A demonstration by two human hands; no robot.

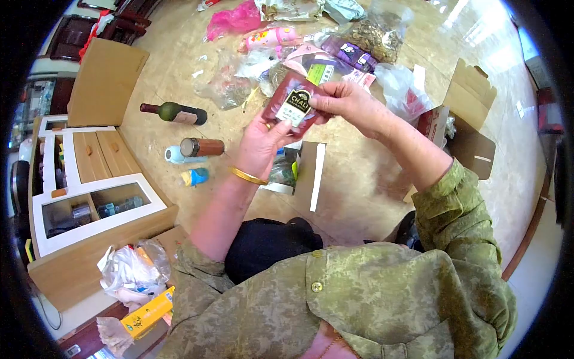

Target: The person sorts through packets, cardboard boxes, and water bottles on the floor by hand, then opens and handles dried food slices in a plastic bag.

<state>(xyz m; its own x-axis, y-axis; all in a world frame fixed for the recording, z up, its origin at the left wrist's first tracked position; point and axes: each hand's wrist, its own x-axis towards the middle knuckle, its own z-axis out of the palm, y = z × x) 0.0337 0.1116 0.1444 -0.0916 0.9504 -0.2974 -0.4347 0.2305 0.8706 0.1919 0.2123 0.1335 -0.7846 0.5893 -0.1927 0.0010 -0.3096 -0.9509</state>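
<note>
A dark red tea packet (276,107) with a black and white CHALI label is held up in front of me, over the floor. My left hand (263,140) grips its lower edge, the thumb lying on the label. With thumb and fingers pinched, my right hand (347,105) holds the packet's right side. Beneath my hands stands an open white box (310,176) with packets inside, partly hidden by my left wrist. A green wine bottle (176,113), a brown-red canister (203,147) and a small blue and yellow container (194,176) lie to the left.
Plastic bags, a pink bottle (269,38), a purple packet (350,52) and a bag of dried pieces (376,37) spread across the floor ahead. An open cardboard box (472,143) stands right. A wooden cabinet (98,149) and yellow box (148,311) are left.
</note>
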